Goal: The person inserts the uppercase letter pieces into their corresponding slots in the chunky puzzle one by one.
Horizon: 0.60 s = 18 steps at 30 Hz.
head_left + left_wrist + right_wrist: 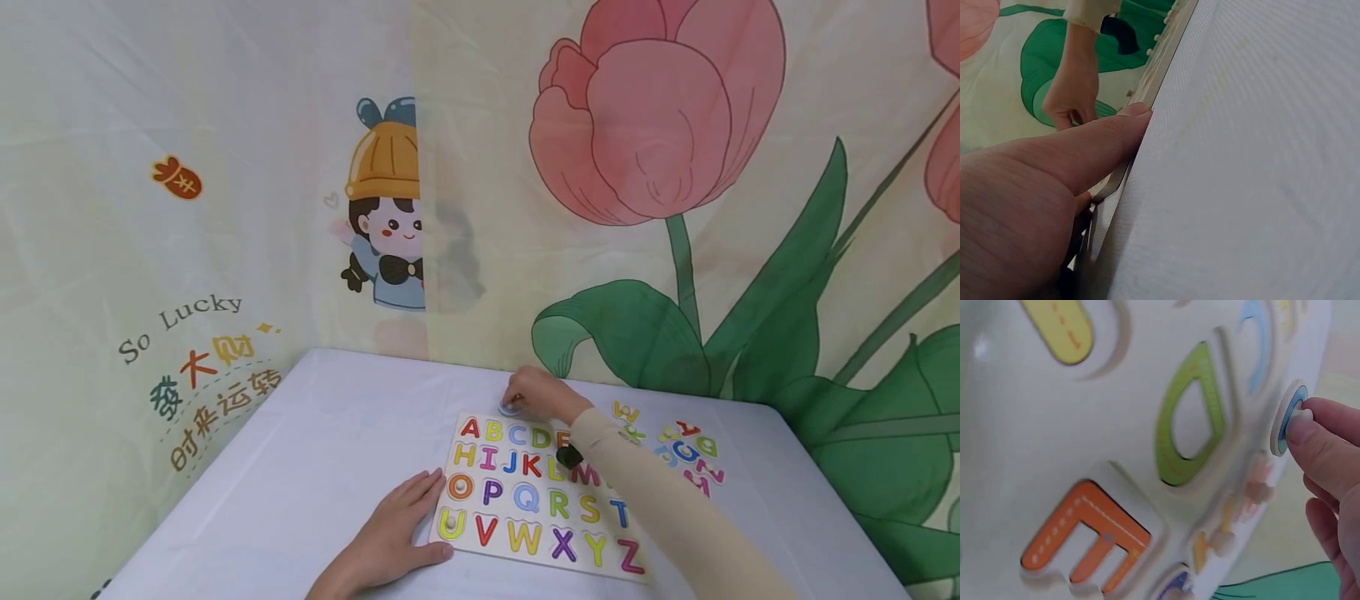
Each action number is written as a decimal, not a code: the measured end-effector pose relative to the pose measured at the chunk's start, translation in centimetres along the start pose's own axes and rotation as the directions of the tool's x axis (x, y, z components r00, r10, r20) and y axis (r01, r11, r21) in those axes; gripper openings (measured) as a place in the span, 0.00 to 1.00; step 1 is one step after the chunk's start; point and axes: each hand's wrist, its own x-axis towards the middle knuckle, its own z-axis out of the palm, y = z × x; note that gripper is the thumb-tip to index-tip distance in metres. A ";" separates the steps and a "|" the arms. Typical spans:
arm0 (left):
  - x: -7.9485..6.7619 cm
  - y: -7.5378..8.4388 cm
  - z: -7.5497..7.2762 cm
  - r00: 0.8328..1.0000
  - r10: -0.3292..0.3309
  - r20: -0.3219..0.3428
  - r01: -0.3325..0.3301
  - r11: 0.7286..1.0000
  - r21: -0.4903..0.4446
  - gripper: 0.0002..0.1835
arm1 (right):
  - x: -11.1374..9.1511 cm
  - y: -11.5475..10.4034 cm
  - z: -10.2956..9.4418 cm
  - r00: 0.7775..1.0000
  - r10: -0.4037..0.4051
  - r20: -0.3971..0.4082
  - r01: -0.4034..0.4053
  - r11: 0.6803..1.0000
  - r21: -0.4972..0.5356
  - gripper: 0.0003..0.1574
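Beyond the top edge of an alphabet puzzle board (506, 514), my right hand (542, 393) pinches a blue letter piece (1284, 428) by its small white knob. The piece is tilted on edge in the right wrist view, so its letter cannot be read. My left hand (393, 525) lies at the board's lower left corner, fingers extended along the left side. In the left wrist view its thumb (1107, 134) touches the board's edge. Coloured letters sit in rows on the board, among them a green D (1191, 425) and an orange E (1088, 534). The right forearm covers part of the board.
Several loose letters lie on the white tablecloth (360, 433) right of the board, including a red A (686, 428) and a purple M (697, 482). A printed curtain (480, 167) hangs close behind the table.
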 end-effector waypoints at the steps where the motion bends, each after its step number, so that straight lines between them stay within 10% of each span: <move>1: 0.0 0.0 0.0 1.000 0.006 -0.005 -0.006 1.000 0.000 0.55 | -0.2 -0.1 -0.2 1.000 0.006 -0.007 -0.006 1.000 0.006 0.12; 11: -0.1 -0.1 0.0 0.999 0.024 -0.034 -0.025 1.000 -0.009 0.55 | -3.7 -3.0 -1.2 0.982 0.174 -0.079 -0.157 0.969 0.191 0.09; 18: 0.1 0.0 0.2 1.000 0.015 -0.023 -0.015 1.000 -0.023 0.56 | -6.4 -4.7 0.5 0.898 0.409 -0.159 -0.331 0.869 0.367 0.08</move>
